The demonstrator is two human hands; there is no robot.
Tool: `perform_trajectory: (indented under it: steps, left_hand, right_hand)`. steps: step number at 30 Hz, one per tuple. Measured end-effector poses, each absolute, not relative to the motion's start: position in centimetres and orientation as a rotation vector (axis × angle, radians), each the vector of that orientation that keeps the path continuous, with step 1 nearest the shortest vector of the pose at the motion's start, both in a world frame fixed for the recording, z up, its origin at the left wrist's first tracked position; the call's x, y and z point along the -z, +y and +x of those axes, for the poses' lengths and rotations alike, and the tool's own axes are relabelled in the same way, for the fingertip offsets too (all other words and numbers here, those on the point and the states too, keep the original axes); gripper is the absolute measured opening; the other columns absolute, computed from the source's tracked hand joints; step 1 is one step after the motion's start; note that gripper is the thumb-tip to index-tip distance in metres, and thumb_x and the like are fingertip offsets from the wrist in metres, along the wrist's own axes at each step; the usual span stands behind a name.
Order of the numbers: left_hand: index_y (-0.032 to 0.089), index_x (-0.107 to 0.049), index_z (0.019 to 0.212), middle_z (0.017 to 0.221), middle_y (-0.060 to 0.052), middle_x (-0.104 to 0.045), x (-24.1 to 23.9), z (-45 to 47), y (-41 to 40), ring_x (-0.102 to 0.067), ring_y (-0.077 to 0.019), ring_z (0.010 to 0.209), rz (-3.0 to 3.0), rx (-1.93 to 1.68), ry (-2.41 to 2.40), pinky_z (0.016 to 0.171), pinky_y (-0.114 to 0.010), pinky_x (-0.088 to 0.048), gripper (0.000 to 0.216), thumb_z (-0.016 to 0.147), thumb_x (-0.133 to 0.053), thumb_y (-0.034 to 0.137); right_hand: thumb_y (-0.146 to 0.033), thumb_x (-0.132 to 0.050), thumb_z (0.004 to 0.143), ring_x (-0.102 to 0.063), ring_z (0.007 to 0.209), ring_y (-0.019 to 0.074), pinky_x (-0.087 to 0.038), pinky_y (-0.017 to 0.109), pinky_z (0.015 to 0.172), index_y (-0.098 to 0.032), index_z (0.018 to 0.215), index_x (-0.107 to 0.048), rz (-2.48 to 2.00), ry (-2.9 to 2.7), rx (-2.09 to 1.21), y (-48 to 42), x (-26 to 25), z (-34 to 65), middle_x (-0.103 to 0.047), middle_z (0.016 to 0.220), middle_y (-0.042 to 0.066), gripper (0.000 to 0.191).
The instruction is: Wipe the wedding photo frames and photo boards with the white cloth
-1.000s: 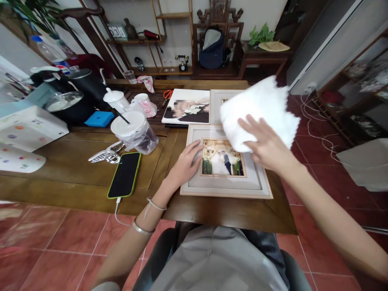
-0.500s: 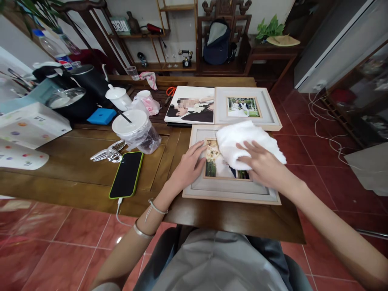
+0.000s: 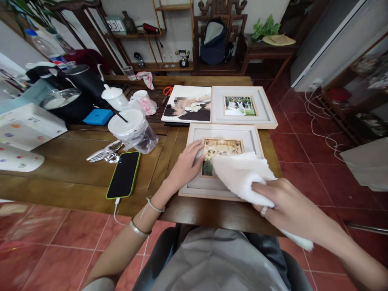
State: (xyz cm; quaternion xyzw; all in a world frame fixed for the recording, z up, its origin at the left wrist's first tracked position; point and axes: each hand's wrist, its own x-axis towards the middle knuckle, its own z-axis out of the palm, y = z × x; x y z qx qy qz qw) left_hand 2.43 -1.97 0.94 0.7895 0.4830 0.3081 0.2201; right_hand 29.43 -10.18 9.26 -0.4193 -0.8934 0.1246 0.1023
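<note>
A light wooden picture frame (image 3: 194, 188) with a small photo (image 3: 222, 146) in its middle lies at the table's near right edge. My left hand (image 3: 188, 162) rests on the left side of this frame, fingers stretched out beside the photo. In my right hand (image 3: 277, 200) a white towel (image 3: 238, 173) is bunched. The towel's far part lies over the frame's lower right and hides some of the photo; another end hangs below my wrist. Behind lie a second picture frame (image 3: 263, 109) and a picture panel (image 3: 186, 104) of a person in dark clothes.
On the wooden table (image 3: 75, 173) a phone (image 3: 123, 176) charges beside a silver hair clip (image 3: 104, 152). A lidded cup with a straw (image 3: 127, 123), a blue box (image 3: 98, 117), a white teapot (image 3: 114, 97) and orange-handled scissors (image 3: 167, 92) stand or lie farther back.
My right hand has moved down and right toward the near edge, closing on the towel and drawing it along. More of the photo's top shows. My left hand stays on the frame.
</note>
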Motion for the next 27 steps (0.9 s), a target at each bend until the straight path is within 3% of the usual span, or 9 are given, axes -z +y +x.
perform_trajectory:
  steps: [3, 5, 8, 11, 14, 17, 21, 27]
  left_hand:
    - [0.019, -0.055, 0.128, 0.142, -0.013, -0.051, -0.8, 2.5, -1.9, -0.043, -0.0255, 0.137, 2.22, -0.863, 1.347, 0.114, -0.049, -0.036, 0.035, 0.095, -0.045, 0.025]
    - [0.018, -0.056, 0.126, 0.14, -0.013, -0.053, -0.8, 2.6, -1.8, -0.045, -0.0254, 0.135, 2.235, -0.882, 1.353, 0.114, -0.048, -0.037, 0.034, 0.094, -0.046, 0.023]
    - [0.015, -0.058, 0.122, 0.134, -0.015, -0.057, -0.8, 2.7, -1.7, -0.05, -0.0249, 0.131, 2.236, -0.937, 1.354, 0.113, -0.047, -0.038, 0.032, 0.094, -0.046, 0.02]
    - [0.014, -0.06, 0.119, 0.132, -0.015, -0.06, -0.7, 2.7, -1.6, -0.052, -0.0246, 0.128, 2.23, -0.985, 1.347, 0.112, -0.047, -0.039, 0.03, 0.094, -0.044, 0.018]
    - [0.015, -0.06, 0.119, 0.131, -0.014, -0.061, -0.7, 2.7, -1.5, -0.054, -0.0239, 0.126, 2.22, -1.013, 1.349, 0.111, -0.047, -0.04, 0.03, 0.094, -0.043, 0.018]
    - [0.016, -0.06, 0.119, 0.13, -0.014, -0.061, -0.7, 2.7, -1.5, -0.054, -0.0233, 0.126, 2.204, -1.035, 1.36, 0.111, -0.047, -0.04, 0.031, 0.095, -0.042, 0.017]
    - [0.015, -0.06, 0.12, 0.13, -0.014, -0.061, -0.7, 2.8, -1.5, -0.055, -0.0228, 0.126, 2.199, -1.05, 1.366, 0.112, -0.045, -0.04, 0.031, 0.095, -0.041, 0.016]
    - [0.013, -0.061, 0.119, 0.13, -0.015, -0.062, -0.5, 2.8, -1.5, -0.055, -0.0223, 0.126, 2.211, -1.05, 1.377, 0.112, -0.044, -0.04, 0.03, 0.096, -0.041, 0.017]
  right_hand:
    - [-0.01, -0.057, 0.076, -0.055, 0.047, 0.0154, -0.045, 0.027, 0.045, -0.027, 0.066, -0.049, -1.233, -2.502, -0.413, -8.6, -9.9, 31.3, -0.058, 0.056, -0.004, 0.022]
    - [-0.006, -0.056, 0.075, -0.06, 0.054, 0.0175, -0.046, 0.028, 0.047, -0.025, 0.068, -0.052, -1.222, -2.431, -0.164, -7.4, -10.2, 32.2, -0.062, 0.064, 0.0, 0.02]
    - [-0.001, -0.051, 0.073, -0.067, 0.098, 0.0307, -0.054, 0.037, 0.066, -0.021, 0.08, -0.059, -1.267, -2.368, 0.198, -5.1, -9.9, 32.6, -0.068, 0.113, 0.013, 0.023]
    - [0.004, -0.049, 0.072, -0.046, 0.132, 0.0382, -0.05, 0.051, 0.092, -0.017, 0.087, -0.064, -1.258, -2.491, 0.334, -2.4, -8.4, 31.8, -0.045, 0.148, 0.016, 0.03]
    - [0.006, -0.051, 0.068, -0.034, 0.139, 0.0418, -0.037, 0.062, 0.105, -0.015, 0.1, -0.067, -1.282, -2.658, 0.345, -0.4, -6.5, 30.7, -0.042, 0.15, 0.016, 0.041]
    - [0.002, -0.054, 0.069, -0.034, 0.138, 0.0438, -0.03, 0.067, 0.108, -0.015, 0.106, -0.069, -1.31, -2.753, 0.34, 0.0, -5.2, 29.8, -0.048, 0.145, 0.015, 0.043]
    - [0.001, -0.057, 0.067, -0.042, 0.133, 0.0428, -0.037, 0.063, 0.107, -0.016, 0.107, -0.07, -1.278, -2.854, 0.304, -2.4, -5.6, 29.2, -0.051, 0.143, 0.015, 0.046]
    - [0.002, -0.053, 0.066, -0.044, 0.131, 0.0432, -0.043, 0.063, 0.101, -0.017, 0.105, -0.071, -1.198, -2.925, -0.001, -9.2, -7.4, 28.7, -0.051, 0.142, 0.018, 0.047]
